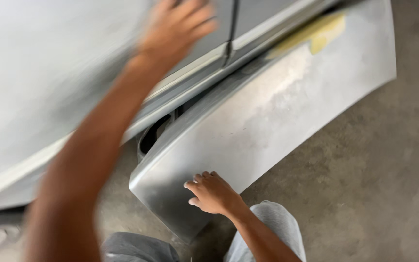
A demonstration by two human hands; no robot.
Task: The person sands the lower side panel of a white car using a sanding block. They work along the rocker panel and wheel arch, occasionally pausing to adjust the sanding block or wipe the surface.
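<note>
My left hand [178, 26] is raised high against the grey car body side [35, 73], blurred, fingers spread, nothing visible in it. My right hand [212, 191] rests palm down on the lower corner of a curved, sanded grey body panel [277, 111] that leans against the car. The fingers of that hand are curled lightly on the panel surface and hold nothing. A patch of yellow masking tape [318, 34] sits near the panel's upper end.
A dark door seam [230, 34] runs down the car side beside my left hand. A dark opening [153, 136] shows behind the panel's top edge. Concrete floor [364, 170] lies to the right. My grey trouser knees [272, 218] are at the bottom.
</note>
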